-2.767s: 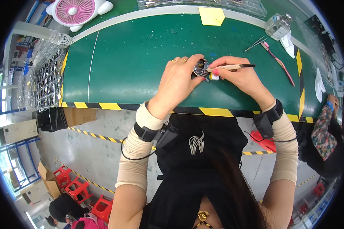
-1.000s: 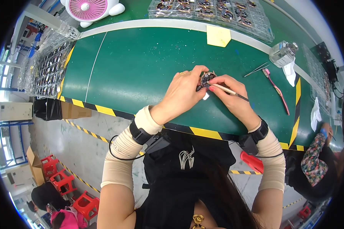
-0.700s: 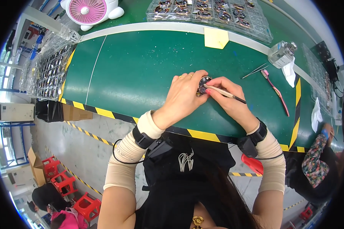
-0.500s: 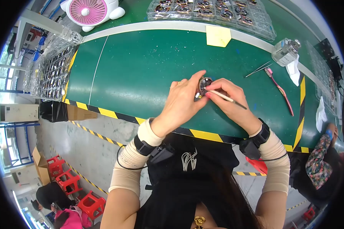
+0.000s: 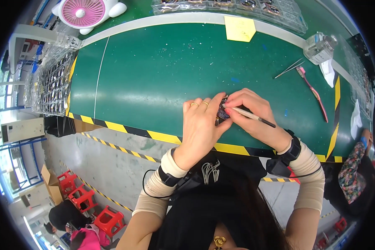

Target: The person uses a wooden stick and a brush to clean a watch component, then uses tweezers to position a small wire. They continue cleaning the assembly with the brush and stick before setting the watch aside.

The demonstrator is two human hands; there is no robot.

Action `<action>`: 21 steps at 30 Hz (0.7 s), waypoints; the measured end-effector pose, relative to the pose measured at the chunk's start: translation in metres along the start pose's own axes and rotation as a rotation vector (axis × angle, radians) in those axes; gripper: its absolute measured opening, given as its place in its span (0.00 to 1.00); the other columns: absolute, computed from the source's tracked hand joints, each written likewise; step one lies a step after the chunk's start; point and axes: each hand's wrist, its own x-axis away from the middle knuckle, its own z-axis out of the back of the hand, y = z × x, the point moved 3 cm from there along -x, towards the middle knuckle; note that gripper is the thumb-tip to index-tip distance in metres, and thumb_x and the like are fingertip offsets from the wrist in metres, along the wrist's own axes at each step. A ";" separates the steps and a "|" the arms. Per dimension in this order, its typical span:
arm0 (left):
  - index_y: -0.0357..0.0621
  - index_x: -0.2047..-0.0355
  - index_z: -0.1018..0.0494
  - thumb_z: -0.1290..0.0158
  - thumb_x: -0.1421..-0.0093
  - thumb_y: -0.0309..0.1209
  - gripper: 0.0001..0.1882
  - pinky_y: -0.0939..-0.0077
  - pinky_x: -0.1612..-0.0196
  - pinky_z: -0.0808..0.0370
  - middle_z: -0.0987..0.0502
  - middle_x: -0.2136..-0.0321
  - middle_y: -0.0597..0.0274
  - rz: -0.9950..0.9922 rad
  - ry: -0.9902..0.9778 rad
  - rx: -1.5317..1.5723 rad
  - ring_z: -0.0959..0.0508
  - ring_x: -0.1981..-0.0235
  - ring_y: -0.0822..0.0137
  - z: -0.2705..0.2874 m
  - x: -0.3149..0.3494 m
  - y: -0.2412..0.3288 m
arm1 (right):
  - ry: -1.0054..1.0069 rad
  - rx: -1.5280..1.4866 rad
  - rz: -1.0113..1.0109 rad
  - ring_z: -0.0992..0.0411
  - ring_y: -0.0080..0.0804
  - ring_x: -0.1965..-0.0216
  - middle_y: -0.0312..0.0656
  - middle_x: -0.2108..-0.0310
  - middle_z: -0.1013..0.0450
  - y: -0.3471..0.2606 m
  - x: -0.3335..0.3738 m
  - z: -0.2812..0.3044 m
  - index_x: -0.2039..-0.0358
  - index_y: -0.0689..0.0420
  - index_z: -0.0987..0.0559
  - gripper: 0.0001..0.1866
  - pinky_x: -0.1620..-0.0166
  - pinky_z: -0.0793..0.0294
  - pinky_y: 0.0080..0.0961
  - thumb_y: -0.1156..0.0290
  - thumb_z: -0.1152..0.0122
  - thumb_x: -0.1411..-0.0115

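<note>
1. Your left hand [image 5: 202,129] grips a small round part [image 5: 222,112] at its fingertips; your right hand [image 5: 254,114] pinches a pale stick [image 5: 249,114] with a dark end. The hands meet around the part, above the green tabletop [image 5: 146,62].
2. The stick's tip reaches the part's face. If you push too hard or at a slant, it might skid and scratch or dislodge something small; your fingers hide the exact contact.
3. Only a few left fingers hold the rim, so a sideways push could twist the part loose and drop it.
4. Pale specks [image 5: 167,44] lie beyond your left hand; a dropped part could pick some up.
5. The black cable [image 5: 144,183] loops out from your left wrist, and might snag if that arm swings wide.
6. Beyond and right of your right hand lie tweezers [image 5: 288,69], a pink toothbrush [image 5: 314,96] and a glass jar [image 5: 319,49]; straight ahead of both hands is a yellow paper [image 5: 240,29].
7. Far left of your hands stands a pink-and-white fan [image 5: 82,12]; behind them, lower left, red stools [image 5: 108,221] stand on the floor. A co-worker's flowered sleeve [image 5: 352,175] shows far right.
</note>
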 end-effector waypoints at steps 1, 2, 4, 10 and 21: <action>0.39 0.52 0.27 0.32 0.56 0.30 0.29 0.63 0.57 0.36 0.24 0.71 0.60 0.002 -0.010 0.005 0.26 0.67 0.59 -0.002 0.001 -0.001 | 0.003 -0.002 -0.011 0.26 0.28 0.62 0.41 0.63 0.25 0.000 0.001 0.000 0.65 0.61 0.21 0.07 0.59 0.27 0.22 0.82 0.36 0.45; 0.39 0.52 0.26 0.33 0.55 0.30 0.28 0.64 0.57 0.36 0.24 0.71 0.61 0.004 0.006 0.013 0.26 0.68 0.60 -0.003 0.001 -0.002 | 0.034 -0.031 -0.094 0.26 0.28 0.62 0.41 0.63 0.25 0.003 0.002 0.001 0.65 0.61 0.21 0.06 0.59 0.27 0.22 0.82 0.37 0.45; 0.41 0.52 0.25 0.33 0.55 0.30 0.27 0.66 0.56 0.37 0.24 0.72 0.62 0.005 0.042 0.031 0.27 0.69 0.62 -0.004 0.000 -0.004 | 0.101 -0.087 -0.257 0.26 0.28 0.62 0.41 0.63 0.25 0.008 0.003 0.004 0.66 0.61 0.22 0.06 0.59 0.27 0.21 0.82 0.37 0.45; 0.39 0.51 0.26 0.32 0.57 0.31 0.31 0.64 0.56 0.36 0.25 0.72 0.61 -0.003 0.007 0.044 0.27 0.68 0.60 -0.006 0.000 -0.002 | 0.072 -0.095 -0.190 0.27 0.26 0.63 0.40 0.63 0.25 0.001 0.007 -0.002 0.66 0.61 0.22 0.05 0.61 0.28 0.21 0.82 0.38 0.44; 0.38 0.51 0.26 0.33 0.56 0.30 0.29 0.64 0.56 0.37 0.26 0.72 0.62 -0.013 0.024 0.056 0.28 0.68 0.61 -0.006 0.000 -0.003 | 0.098 -0.046 -0.170 0.27 0.27 0.63 0.40 0.64 0.26 -0.001 0.005 -0.001 0.66 0.61 0.22 0.06 0.62 0.28 0.21 0.82 0.36 0.44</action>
